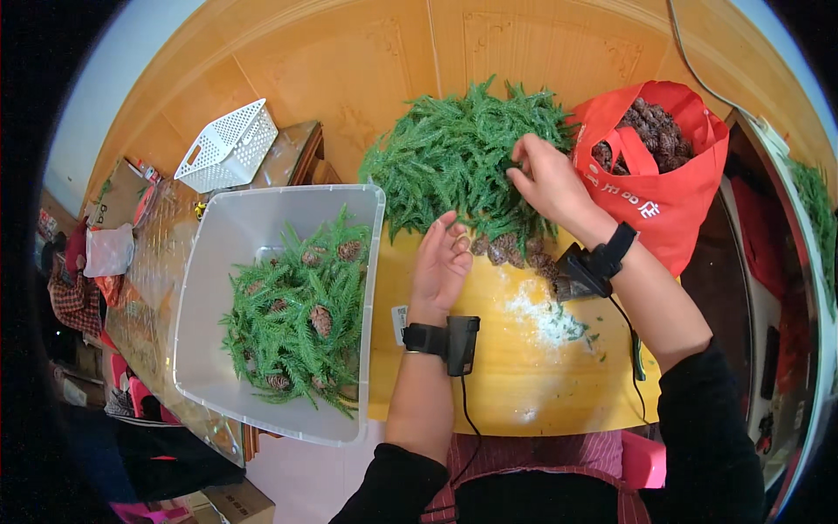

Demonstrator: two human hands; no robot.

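Observation:
My right hand (548,179) reaches into a heap of green artificial fir sprigs (454,153) at the far side of the small yellow table (515,384), its fingers pinching at a sprig. My left hand (441,262) rests at the near edge of the heap, fingers curled, beside a row of brown pine cones (515,251). Whether it holds anything is unclear. Both wrists carry black bands with small black devices and cables. White crumbs (541,319) lie on the table under my right forearm.
A clear plastic bin (227,218) to the left holds fir sprigs with pine cones attached. A red bag (672,201) full of pine cones stands at the right. A white lattice basket (229,144) sits on a glass-topped table at the far left.

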